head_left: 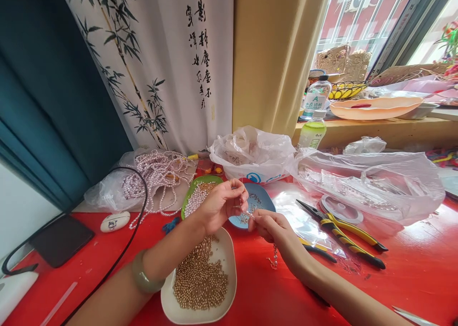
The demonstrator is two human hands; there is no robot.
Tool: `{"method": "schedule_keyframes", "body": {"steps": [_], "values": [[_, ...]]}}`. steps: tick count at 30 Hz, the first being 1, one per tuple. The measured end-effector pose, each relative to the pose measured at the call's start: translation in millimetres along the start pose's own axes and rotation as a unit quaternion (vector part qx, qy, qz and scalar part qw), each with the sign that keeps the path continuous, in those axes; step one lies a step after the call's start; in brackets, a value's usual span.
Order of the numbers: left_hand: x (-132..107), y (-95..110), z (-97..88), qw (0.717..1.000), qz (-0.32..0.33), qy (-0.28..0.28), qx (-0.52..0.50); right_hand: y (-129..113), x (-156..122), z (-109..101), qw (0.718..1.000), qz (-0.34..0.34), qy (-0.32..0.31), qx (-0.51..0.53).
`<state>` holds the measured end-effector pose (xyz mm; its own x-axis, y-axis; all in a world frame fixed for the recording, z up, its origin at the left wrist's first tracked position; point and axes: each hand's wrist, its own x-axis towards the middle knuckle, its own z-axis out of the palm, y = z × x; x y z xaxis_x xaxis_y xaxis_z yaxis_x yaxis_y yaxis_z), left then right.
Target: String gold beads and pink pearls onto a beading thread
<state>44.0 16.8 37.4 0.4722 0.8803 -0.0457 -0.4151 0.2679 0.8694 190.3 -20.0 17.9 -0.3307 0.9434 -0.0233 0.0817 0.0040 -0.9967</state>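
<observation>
My left hand [223,203] is curled, fingertips pinched on a tiny piece I cannot make out, just above the blue dish [263,200]. My right hand [270,226] is closed on a thin wire with a short beaded strand [274,258] dangling below it. The two hands nearly touch over the dish's edge. Under my left forearm sits a white dish [229,259] heaped with small gold beads. A green tray [191,192] of pearl and gold beads lies behind my left hand. A jade bangle [143,276] is on my left wrist.
Yellow-handled pliers [343,230] lie on the red table [411,268] to the right, beside a clear plastic bag [375,178]. Strings of pearls [157,173], a white bag [250,152], a black cable [125,249] and bottles [313,128] are farther back.
</observation>
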Motion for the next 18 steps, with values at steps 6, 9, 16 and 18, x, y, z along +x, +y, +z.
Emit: {"method": "schedule_keyframes", "body": {"steps": [6, 9, 16, 18], "values": [[-1.7, 2.5, 1.0, 0.998, -0.012, 0.031, 0.054, 1.1, -0.3, 0.5, 0.999, 0.019, -0.014, 0.029], [-2.0, 3.2, 0.8, 0.996, -0.019, 0.045, 0.078, 2.3, 1.2, 0.0, 0.999, 0.013, -0.010, 0.035], [-3.5, 3.1, 1.4, 0.993, -0.022, 0.064, 0.095, -1.8, 1.6, 1.9, 1.000, 0.013, 0.016, -0.006], [-4.0, 2.9, 2.3, 0.993, -0.021, 0.063, 0.094, -1.4, 1.6, 2.1, 1.000, 0.014, 0.004, 0.011]]}}
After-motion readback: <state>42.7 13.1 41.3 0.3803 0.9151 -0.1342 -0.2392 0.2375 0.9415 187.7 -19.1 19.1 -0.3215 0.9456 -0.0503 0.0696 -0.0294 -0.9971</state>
